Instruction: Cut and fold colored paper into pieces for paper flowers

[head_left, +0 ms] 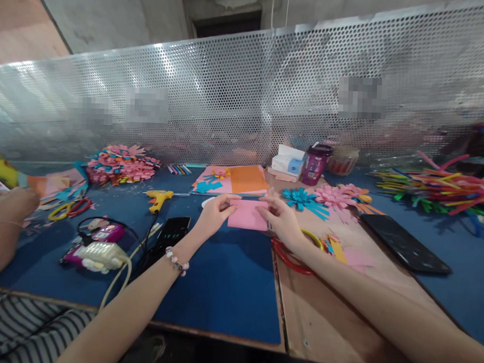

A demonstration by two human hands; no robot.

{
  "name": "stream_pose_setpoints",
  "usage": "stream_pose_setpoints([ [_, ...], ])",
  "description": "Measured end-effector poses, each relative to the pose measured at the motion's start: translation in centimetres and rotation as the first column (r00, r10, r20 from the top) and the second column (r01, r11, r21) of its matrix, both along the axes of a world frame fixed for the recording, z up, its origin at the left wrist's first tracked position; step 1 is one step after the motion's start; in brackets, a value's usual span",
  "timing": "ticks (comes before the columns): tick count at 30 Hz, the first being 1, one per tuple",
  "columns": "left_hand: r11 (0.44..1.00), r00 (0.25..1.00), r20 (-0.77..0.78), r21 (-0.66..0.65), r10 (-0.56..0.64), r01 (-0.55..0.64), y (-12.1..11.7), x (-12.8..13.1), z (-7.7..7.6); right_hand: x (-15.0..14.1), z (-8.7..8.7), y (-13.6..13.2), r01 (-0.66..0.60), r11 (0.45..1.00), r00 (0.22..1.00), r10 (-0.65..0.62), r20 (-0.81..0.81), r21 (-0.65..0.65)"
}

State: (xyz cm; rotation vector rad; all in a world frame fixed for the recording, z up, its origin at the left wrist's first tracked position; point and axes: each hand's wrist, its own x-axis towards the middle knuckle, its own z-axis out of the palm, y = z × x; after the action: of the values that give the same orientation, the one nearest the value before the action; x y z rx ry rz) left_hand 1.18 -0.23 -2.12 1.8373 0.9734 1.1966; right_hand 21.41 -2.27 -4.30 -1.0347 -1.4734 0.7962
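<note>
A small pink paper (247, 215), rectangular and seemingly folded, is held up over the blue table between both my hands. My left hand (214, 215), with a beaded bracelet at the wrist, pinches its left edge. On the opposite edge, my right hand (282, 220) grips it between thumb and fingers. Red-and-yellow-handled scissors (290, 257) lie partly hidden under my right forearm. Behind the paper rests a stack of coloured sheets (248, 179), orange and pink, with blue paper pieces on top. A yellow glue gun (160, 200) lies left of the stack.
Blue and pink paper flowers (300, 198) lie at right, near a black tablet (404, 243) and a purple cup (317, 163). A phone (170, 237), a cabled power strip (100, 248) and a flower pile (121, 164) are left. Another person's hand (13, 205) works at far left.
</note>
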Motion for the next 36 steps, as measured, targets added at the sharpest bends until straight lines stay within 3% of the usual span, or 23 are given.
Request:
stream_pose_setpoints([
  [15, 1.0, 1.0, -0.023, 0.0, -0.005, 0.005, 0.3, -0.17, -0.22, 0.0, 0.21, 0.13, -0.02, 1.0, 0.997, 0.019, -0.076, -0.017],
  [36, 0.999, 0.999, 0.032, -0.037, 0.004, -0.003, 0.51, -0.31, -0.31, 0.27, -0.24, 0.41, 0.008, 1.0, 0.999, -0.009, -0.045, -0.014],
])
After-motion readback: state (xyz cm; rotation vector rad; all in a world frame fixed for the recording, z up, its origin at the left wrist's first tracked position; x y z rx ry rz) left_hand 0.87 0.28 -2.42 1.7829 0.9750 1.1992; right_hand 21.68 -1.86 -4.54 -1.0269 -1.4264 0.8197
